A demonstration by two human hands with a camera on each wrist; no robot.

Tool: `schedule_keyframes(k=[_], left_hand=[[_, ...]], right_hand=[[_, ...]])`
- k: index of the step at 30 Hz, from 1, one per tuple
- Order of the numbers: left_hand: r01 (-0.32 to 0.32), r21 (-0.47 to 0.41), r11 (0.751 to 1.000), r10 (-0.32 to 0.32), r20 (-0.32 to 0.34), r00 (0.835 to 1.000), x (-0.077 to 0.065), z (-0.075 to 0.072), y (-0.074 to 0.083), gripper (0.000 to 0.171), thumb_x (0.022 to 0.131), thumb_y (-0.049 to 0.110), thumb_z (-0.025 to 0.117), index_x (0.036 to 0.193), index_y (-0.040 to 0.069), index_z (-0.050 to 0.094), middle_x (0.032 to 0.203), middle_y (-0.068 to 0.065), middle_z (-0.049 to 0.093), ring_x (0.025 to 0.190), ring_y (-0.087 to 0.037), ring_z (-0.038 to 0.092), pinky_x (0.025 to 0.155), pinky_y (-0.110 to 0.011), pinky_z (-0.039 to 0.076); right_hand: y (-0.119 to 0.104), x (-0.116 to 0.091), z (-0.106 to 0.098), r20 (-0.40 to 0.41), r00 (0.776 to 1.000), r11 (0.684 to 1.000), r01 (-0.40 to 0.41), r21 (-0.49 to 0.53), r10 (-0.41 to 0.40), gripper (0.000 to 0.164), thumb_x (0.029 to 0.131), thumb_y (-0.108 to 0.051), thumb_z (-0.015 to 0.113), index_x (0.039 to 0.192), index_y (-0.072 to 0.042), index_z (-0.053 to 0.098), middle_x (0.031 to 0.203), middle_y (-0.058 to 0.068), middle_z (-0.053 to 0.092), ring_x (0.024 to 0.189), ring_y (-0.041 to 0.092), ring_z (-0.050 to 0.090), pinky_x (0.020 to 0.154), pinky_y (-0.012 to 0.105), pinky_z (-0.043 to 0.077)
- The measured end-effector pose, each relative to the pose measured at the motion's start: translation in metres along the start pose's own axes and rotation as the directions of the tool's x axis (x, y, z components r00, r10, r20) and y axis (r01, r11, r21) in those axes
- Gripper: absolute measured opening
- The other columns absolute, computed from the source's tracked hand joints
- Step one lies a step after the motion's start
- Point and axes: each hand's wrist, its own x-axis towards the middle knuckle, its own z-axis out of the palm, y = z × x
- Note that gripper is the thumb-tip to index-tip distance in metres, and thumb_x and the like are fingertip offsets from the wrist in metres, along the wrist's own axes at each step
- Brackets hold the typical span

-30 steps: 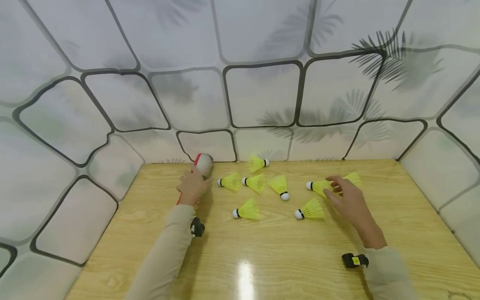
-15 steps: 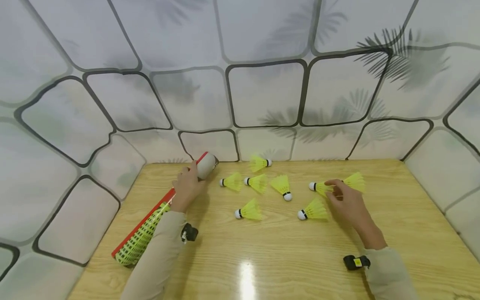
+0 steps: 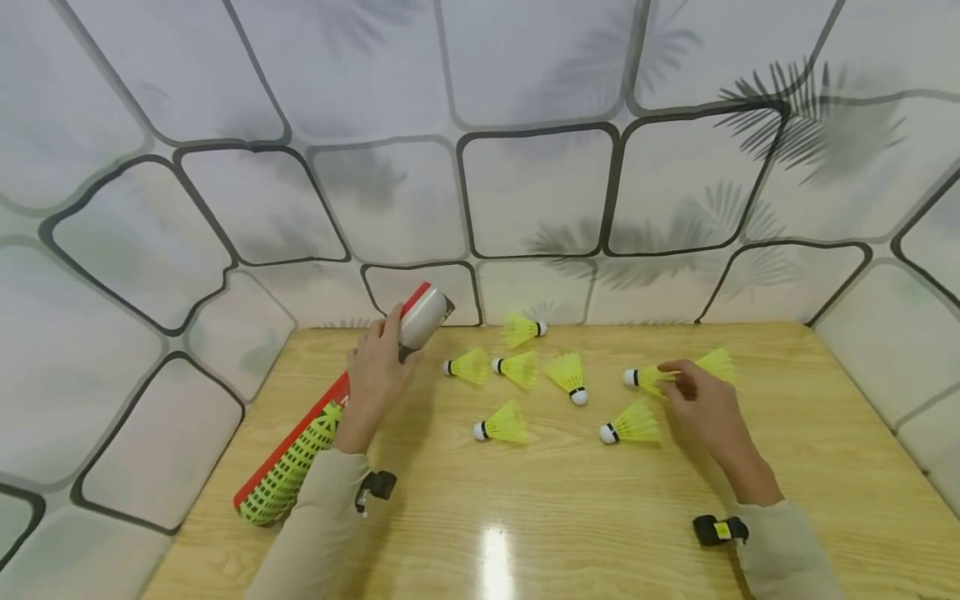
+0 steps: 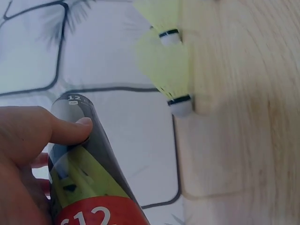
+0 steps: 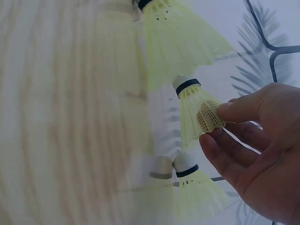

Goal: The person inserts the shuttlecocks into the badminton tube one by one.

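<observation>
My left hand [image 3: 373,371] grips the upper part of a shuttlecock tube [image 3: 423,317], grey at the top with a red stripe down its side. It slants up toward the back wall, and stacked yellow-green shuttlecocks show in its lower part. Its thumb lies across the grey section in the left wrist view, above a red band [image 4: 101,213] printed with "12". On the right, my right hand [image 3: 708,408] pinches the skirt of a yellow shuttlecock [image 5: 192,112] between thumb and fingers, its white cork pointing left in the head view. Behind those fingers lies another shuttlecock [image 3: 718,364].
Several yellow shuttlecocks lie scattered between the hands, among them one near the back edge [image 3: 525,328] and one closest to me [image 3: 502,425]. Another shuttlecock [image 3: 632,423] sits just left of the right hand. A patterned wall [image 3: 536,192] borders the wooden table [image 3: 600,517].
The left hand has swung the tube from near upright in view to a slant, raising its grey end and bringing its shuttlecock-filled lower part into sight. The right fingers have closed onto a shuttlecock's skirt.
</observation>
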Motion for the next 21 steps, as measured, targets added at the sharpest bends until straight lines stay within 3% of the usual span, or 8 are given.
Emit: schedule_keyframes(k=[4, 8, 11, 15, 17, 21], left_hand=[[-0.048, -0.036, 0.998, 0.046, -0.057, 0.997, -0.006, -0.007, 0.011, 0.082, 0.09, 0.024, 0.081, 0.159, 0.018, 0.036, 0.14, -0.021, 0.054, 0.12, -0.043, 0.056, 0.093, -0.062, 0.043], [-0.092, -0.088, 0.992, 0.082, -0.104, 0.991, -0.012, -0.017, 0.021, 0.081, 0.09, 0.025, 0.081, 0.159, 0.018, 0.038, 0.139, -0.02, 0.055, 0.12, -0.043, 0.055, 0.092, -0.062, 0.044], [-0.127, -0.117, 0.985, 0.11, -0.138, 0.984, -0.014, -0.023, 0.025, 0.08, 0.091, 0.025, 0.08, 0.159, 0.016, 0.038, 0.139, -0.021, 0.055, 0.121, -0.042, 0.056, 0.092, -0.063, 0.046], [-0.163, -0.15, 0.975, 0.134, -0.187, 0.973, -0.016, -0.028, 0.026, 0.078, 0.09, 0.025, 0.08, 0.157, 0.015, 0.042, 0.135, -0.021, 0.057, 0.115, -0.043, 0.06, 0.088, -0.062, 0.051], [-0.176, -0.18, 0.968, 0.139, -0.2, 0.97, -0.018, -0.031, 0.026, 0.077, 0.088, 0.023, 0.081, 0.156, 0.015, 0.044, 0.134, -0.02, 0.058, 0.113, -0.043, 0.061, 0.087, -0.061, 0.052], [-0.21, -0.247, 0.946, 0.164, -0.193, 0.967, -0.022, -0.037, 0.026, 0.077, 0.087, 0.019, 0.082, 0.155, 0.016, 0.045, 0.139, -0.018, 0.056, 0.117, -0.04, 0.059, 0.09, -0.06, 0.051]], right_hand=[[-0.001, 0.001, -0.006, -0.064, 0.997, 0.999, 0.034, -0.006, -0.034, 0.023, 0.095, -0.001, 0.072, 0.117, 0.0, 0.071, 0.097, 0.022, 0.074, 0.086, 0.04, 0.073, 0.072, 0.026, 0.058], [0.0, 0.004, -0.008, -0.116, 0.991, 0.997, 0.072, 0.007, -0.07, 0.024, 0.092, 0.001, 0.073, 0.116, 0.0, 0.071, 0.093, 0.02, 0.075, 0.083, 0.036, 0.073, 0.07, 0.002, 0.043], [-0.003, 0.004, -0.011, -0.153, 0.985, 0.996, 0.088, 0.021, -0.083, 0.024, 0.091, 0.002, 0.075, 0.115, 0.0, 0.072, 0.091, 0.019, 0.076, 0.081, 0.014, 0.072, 0.072, 0.001, 0.042], [-0.011, 0.004, -0.016, -0.203, 0.976, 0.995, 0.095, 0.044, -0.084, 0.024, 0.091, 0.004, 0.074, 0.114, 0.001, 0.072, 0.09, 0.017, 0.076, 0.085, -0.018, 0.057, 0.074, 0.001, 0.043], [-0.014, 0.005, -0.019, -0.221, 0.972, 0.993, 0.097, 0.068, -0.08, 0.024, 0.091, 0.005, 0.074, 0.114, 0.002, 0.072, 0.091, 0.017, 0.076, 0.085, -0.022, 0.054, 0.075, 0.001, 0.044], [-0.023, 0.007, -0.023, -0.249, 0.966, 0.988, 0.095, 0.119, -0.063, 0.024, 0.091, 0.005, 0.074, 0.114, 0.002, 0.072, 0.093, 0.017, 0.075, 0.085, -0.018, 0.059, 0.076, 0.003, 0.045]])
